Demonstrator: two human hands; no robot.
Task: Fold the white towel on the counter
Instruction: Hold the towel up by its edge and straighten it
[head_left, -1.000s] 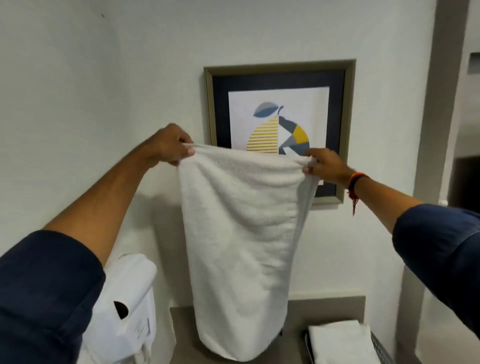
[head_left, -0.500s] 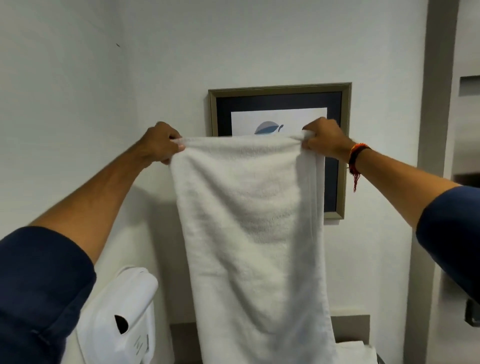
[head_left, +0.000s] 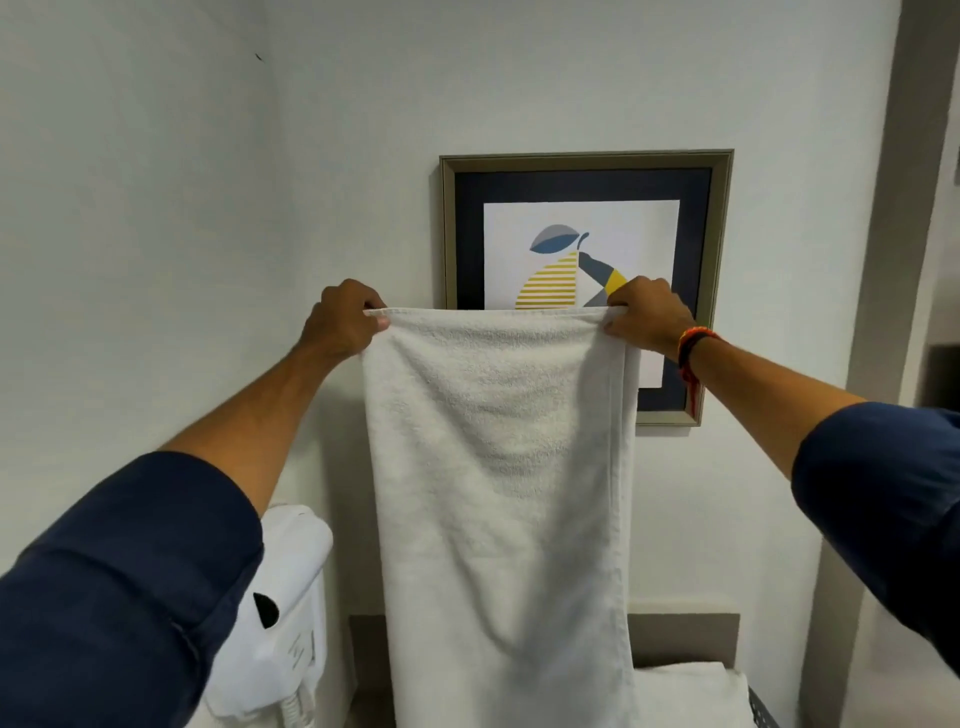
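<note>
The white towel (head_left: 498, 467) hangs straight down in front of me, stretched flat by its top edge. My left hand (head_left: 345, 322) pinches the top left corner. My right hand (head_left: 647, 317), with a red and black wrist band, pinches the top right corner. Both arms reach forward at chest height toward the wall. The towel's lower end runs out of the frame at the bottom, so the counter (head_left: 685, 636) shows only as a grey strip behind it.
A framed fruit picture (head_left: 587, 182) hangs on the wall behind the towel. A white wall-mounted hair dryer (head_left: 283, 613) sits at the lower left. Another folded white towel (head_left: 685, 696) lies at the lower right beside a dark wire basket edge (head_left: 761, 714).
The towel has gone from a sagging doubled loop to hanging full length with a taut top edge. My right hand moved outward and level with the left; the view tilted down slightly.
</note>
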